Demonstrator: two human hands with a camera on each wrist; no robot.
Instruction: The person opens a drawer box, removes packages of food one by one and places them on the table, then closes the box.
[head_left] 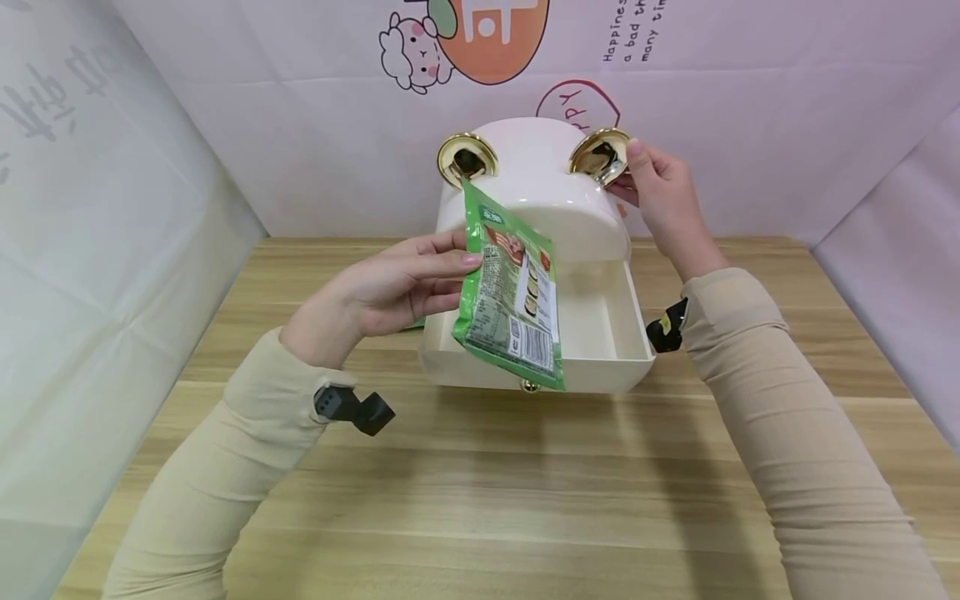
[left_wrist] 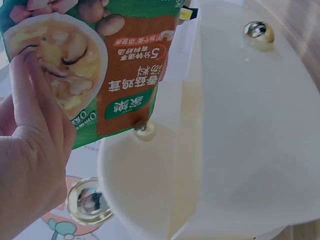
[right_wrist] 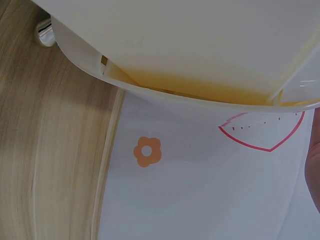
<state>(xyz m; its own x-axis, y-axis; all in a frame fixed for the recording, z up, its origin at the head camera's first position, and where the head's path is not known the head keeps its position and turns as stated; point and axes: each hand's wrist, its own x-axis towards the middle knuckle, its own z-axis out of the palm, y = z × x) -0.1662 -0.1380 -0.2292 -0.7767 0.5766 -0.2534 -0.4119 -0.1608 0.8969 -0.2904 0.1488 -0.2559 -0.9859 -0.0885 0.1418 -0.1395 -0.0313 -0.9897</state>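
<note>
The left hand (head_left: pixel 397 283) pinches a flat, glossy green packet (head_left: pixel 512 292) by its edge above an open white plastic drawer (head_left: pixel 600 375); the packet looks light, pliable, slippery, best held by that border. The right hand (head_left: pixel 670 200) apparently grips a round gold knob (head_left: pixel 600 156), fingertips partly hidden.

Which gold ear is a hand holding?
The right ear in the head view: the right hand pinches its rim; no hand touches the left ear.

You face a wooden table (head_left: pixel 480 508). Behind it, a white cloth wall (head_left: pixel 307 150) bears a cartoon sheep (head_left: pixel 415 55), a red drawing (head_left: pixel 577 102) and black lettering (head_left: pixel 639 32); white sheets (head_left: pixel 97 275) hang at your left and right, the left one showing grey writing (head_left: pixel 37 108).
</note>
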